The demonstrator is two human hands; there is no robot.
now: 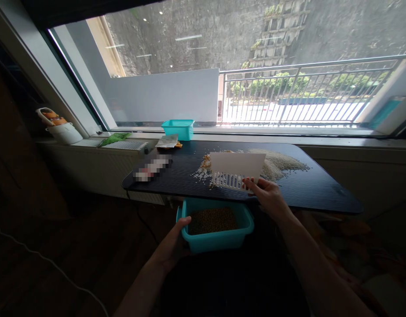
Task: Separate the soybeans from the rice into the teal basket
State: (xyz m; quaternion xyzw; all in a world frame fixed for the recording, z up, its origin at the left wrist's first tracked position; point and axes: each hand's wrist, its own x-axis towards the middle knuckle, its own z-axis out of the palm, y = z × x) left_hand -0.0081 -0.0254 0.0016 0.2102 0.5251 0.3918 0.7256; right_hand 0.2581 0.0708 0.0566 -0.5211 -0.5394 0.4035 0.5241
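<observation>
My left hand (176,240) grips the left side of a teal plastic bin (216,242), its thumb over the rim. Inside the bin lies a layer of small brown grains or beans (214,220); their kind is hard to tell. The bin sits below the front edge of the dark table (176,176). My right hand (264,191) pinches the lower right corner of a white flat scraper (237,163) with a slotted lower part. The scraper is upright at the table's front, before a spread of white rice-like grains (278,163) and some yellowish pieces (206,165).
Near the window stands a second teal bin (178,130), with a pale packet (167,141) before it. A blurred-out flat object (152,168) lies on the table's left. Left are a radiator (100,171), a green cloth (115,139) and a white pot (63,132).
</observation>
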